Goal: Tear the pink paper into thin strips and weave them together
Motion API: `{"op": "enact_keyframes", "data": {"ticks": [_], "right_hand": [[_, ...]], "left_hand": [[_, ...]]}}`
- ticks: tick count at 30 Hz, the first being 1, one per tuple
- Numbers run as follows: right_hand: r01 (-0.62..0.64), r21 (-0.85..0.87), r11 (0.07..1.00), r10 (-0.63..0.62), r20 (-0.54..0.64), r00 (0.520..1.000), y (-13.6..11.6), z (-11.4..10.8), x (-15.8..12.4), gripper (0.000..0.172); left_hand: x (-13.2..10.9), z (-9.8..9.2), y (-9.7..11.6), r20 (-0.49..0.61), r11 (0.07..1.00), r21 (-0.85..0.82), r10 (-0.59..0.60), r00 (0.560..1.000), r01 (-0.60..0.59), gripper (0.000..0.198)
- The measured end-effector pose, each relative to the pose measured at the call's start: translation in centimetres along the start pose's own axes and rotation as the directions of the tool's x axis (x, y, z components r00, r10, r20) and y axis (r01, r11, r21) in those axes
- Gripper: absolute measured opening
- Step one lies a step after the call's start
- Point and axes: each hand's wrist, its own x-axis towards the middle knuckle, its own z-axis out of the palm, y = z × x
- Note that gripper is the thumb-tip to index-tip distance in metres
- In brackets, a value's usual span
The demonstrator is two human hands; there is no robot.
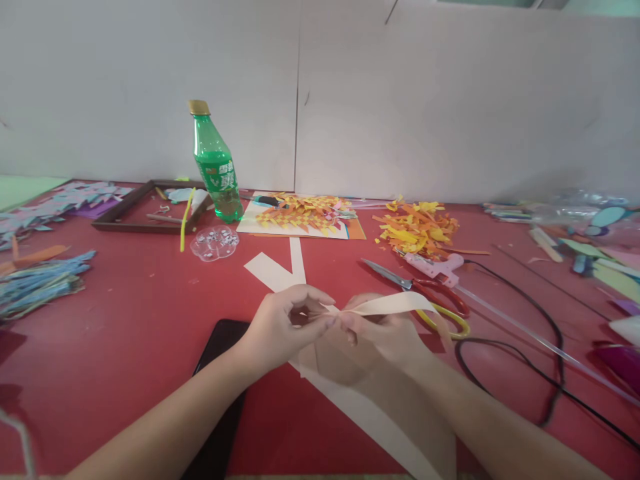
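Both my hands meet over the middle of the red table (140,313). My left hand (283,323) pinches one end of a cream paper strip (387,305) between thumb and fingers. My right hand (385,337) is closed on the same strip, which folds over its fingers toward the right. Beneath my hands lie wider cream paper strips (287,267) flat on the table, running toward me. A black phone (220,347) lies under my left forearm.
Scissors with red and yellow handles (430,293) lie just right of my hands, by a black cable (545,333). At the back stand a green bottle (215,163), a wooden frame (145,207), woven orange-yellow paper (305,213) and a scrap pile (420,227). Blue strips (40,280) lie left.
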Motion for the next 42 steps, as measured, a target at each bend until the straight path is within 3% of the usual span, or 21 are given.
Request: {"op": "enact_keyframes", "data": {"ticks": [5,9,13,17,23,28,32,36,42], "right_hand": [[0.036,0.061,0.997,-0.039,0.051,0.998,0.3,0.3,0.0,0.018],[0.005,0.102,0.995,-0.010,0.047,0.999,0.5,0.4,0.0,0.014],[0.008,0.019,1.000,-0.009,0.053,0.999,0.1,0.3,0.0,0.022],[-0.023,-0.073,0.997,0.019,-0.056,0.998,-0.3,0.0,0.0,0.030],[-0.057,0.012,0.998,0.058,-0.147,0.987,-0.1,-0.4,0.2,0.024],[-0.089,0.007,0.996,0.088,-0.231,0.969,-0.1,-0.6,0.3,0.026],[-0.109,-0.016,0.994,0.107,-0.117,0.987,-0.2,-0.1,0.1,0.026],[-0.058,0.009,0.998,0.057,0.050,0.997,-0.1,0.3,0.0,0.030],[-0.107,0.075,0.991,0.106,0.027,0.994,0.3,0.3,-0.1,0.025]], "left_hand": [[-0.2,0.0,0.1,0.071,0.998,0.055,-0.013,0.997,0.010,0.018],[-0.2,0.1,0.5,0.053,0.999,0.022,-0.033,0.998,0.032,0.011],[0.0,0.2,0.8,0.003,0.996,-0.064,-0.056,0.998,0.056,0.018],[0.3,0.0,0.7,-0.042,0.988,-0.138,-0.078,0.996,0.072,0.024],[0.4,-0.5,0.4,-0.111,0.972,-0.222,-0.100,0.989,0.073,0.025],[0.3,-0.8,0.2,-0.170,0.989,-0.140,-0.074,0.983,0.050,0.014],[0.2,-0.5,0.5,-0.081,0.999,0.006,-0.045,0.996,0.046,0.017],[0.2,-0.3,0.7,0.029,0.999,0.034,-0.031,0.999,0.030,0.013],[0.1,-0.3,0.5,0.044,0.999,-0.014,-0.047,0.998,0.047,0.014]]}}
